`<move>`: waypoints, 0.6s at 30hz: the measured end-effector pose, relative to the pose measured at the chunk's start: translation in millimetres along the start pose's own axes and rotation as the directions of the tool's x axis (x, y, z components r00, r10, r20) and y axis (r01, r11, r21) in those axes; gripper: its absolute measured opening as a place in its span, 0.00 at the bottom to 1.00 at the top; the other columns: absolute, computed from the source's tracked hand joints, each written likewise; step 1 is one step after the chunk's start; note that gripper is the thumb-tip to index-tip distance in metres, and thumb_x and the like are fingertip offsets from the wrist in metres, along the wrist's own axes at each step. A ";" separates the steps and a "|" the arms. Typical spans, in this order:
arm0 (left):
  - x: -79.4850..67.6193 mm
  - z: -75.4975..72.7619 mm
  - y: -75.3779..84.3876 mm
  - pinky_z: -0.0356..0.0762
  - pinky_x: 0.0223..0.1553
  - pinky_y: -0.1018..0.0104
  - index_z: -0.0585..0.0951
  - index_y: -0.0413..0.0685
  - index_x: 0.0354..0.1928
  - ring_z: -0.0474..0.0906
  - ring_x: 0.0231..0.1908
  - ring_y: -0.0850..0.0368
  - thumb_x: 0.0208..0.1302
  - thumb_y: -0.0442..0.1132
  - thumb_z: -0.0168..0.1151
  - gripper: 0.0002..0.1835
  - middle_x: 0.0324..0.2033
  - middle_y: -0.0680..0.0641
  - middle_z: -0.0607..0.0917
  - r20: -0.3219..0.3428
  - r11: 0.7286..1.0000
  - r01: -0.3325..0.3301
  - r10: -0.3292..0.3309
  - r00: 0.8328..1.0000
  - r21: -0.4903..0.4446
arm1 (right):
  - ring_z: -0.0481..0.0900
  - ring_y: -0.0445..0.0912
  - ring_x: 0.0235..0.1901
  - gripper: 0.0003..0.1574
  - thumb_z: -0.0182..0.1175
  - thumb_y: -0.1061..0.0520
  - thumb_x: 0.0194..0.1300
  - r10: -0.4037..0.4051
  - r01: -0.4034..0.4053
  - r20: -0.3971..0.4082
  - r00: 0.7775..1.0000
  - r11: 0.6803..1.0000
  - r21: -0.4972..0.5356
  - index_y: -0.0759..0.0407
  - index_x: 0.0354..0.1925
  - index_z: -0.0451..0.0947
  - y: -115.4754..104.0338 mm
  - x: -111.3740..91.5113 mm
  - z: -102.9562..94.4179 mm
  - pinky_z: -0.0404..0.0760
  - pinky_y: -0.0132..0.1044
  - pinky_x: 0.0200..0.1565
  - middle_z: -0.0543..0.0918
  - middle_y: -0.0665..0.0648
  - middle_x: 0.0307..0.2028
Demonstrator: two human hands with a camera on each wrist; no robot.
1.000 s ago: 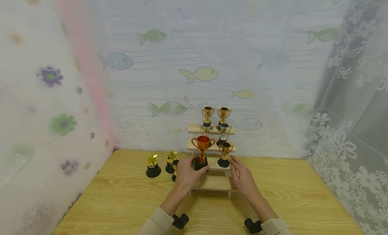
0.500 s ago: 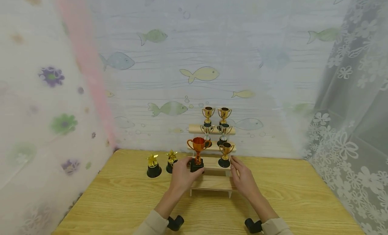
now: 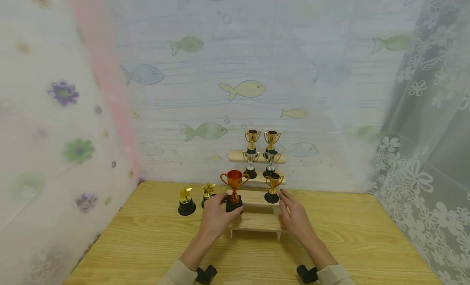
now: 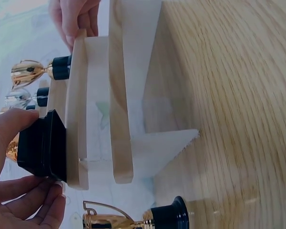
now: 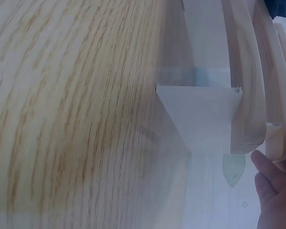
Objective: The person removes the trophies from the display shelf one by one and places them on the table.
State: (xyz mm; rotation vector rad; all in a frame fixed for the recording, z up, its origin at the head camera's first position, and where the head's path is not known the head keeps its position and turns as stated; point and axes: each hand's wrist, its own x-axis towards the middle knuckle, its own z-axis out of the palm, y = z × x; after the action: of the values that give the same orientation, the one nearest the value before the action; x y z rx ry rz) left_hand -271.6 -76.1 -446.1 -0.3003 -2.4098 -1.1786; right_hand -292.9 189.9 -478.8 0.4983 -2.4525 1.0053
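Observation:
My left hand [image 3: 214,215] holds an orange-copper trophy cup [image 3: 234,179] upright by its square black base [image 4: 40,143]. The base sits at the left end of the second step from the bottom of a wooden display stand [image 3: 257,221]. In the left wrist view the thumb lies on one side of the base and the fingers on the other. At the right end of that step, my right hand [image 3: 295,213] touches the stand with fairly straight fingers. Beside it, a smaller bronze-gold trophy cup [image 3: 273,183] with a round black base stands on the same step.
Higher steps carry two silver cups [image 3: 251,156] and two gold cups [image 3: 271,137]. Gold star trophies [image 3: 186,201] stand on the table left of the stand. Another gold cup [image 4: 114,222] lies close beside the stand's left end, hidden by my left hand in the head view.
My left hand has moved the orange-copper trophy leftward along the step, away from the bronze-gold cup, uncovering the silver cup behind. My right hand has stayed at the stand's right end.

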 end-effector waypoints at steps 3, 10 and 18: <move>-1.4 -3.5 -2.4 0.84 0.47 0.48 0.87 0.44 0.47 0.85 0.45 0.46 0.53 0.45 0.81 0.22 0.41 0.45 0.89 -0.010 1.000 -0.015 0.015 1.000 -0.001 | 0.70 0.67 0.68 0.24 0.49 0.60 0.81 -0.004 0.004 0.001 1.000 1.000 -0.006 0.75 0.66 0.72 -0.4 0.3 0.3 0.73 0.63 0.63 0.70 0.70 0.70; -5.2 -13.5 -5.7 0.84 0.43 0.51 0.87 0.44 0.45 0.84 0.41 0.50 0.52 0.44 0.82 0.20 0.38 0.47 0.88 -0.035 0.999 -0.003 0.002 0.999 -0.032 | 0.70 0.67 0.67 0.24 0.49 0.61 0.81 -0.010 0.010 -0.003 1.000 1.000 -0.007 0.76 0.66 0.72 -0.5 1.5 0.6 0.73 0.62 0.63 0.71 0.71 0.69; -9.3 -24.7 -15.1 0.85 0.42 0.49 0.86 0.41 0.48 0.86 0.42 0.48 0.51 0.44 0.83 0.24 0.39 0.44 0.89 -0.070 1.000 0.021 -0.023 0.997 -0.023 | 0.70 0.68 0.68 0.24 0.49 0.61 0.81 -0.009 0.009 -0.002 1.000 1.000 0.000 0.76 0.65 0.72 -0.2 1.6 0.7 0.72 0.63 0.63 0.71 0.71 0.69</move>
State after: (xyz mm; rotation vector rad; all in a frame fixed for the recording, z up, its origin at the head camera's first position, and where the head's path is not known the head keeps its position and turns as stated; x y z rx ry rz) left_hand -262.0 -104.9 -447.7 -0.2359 -2.3471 -1.2062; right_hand -294.2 189.1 -478.3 0.5080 -2.4461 1.0016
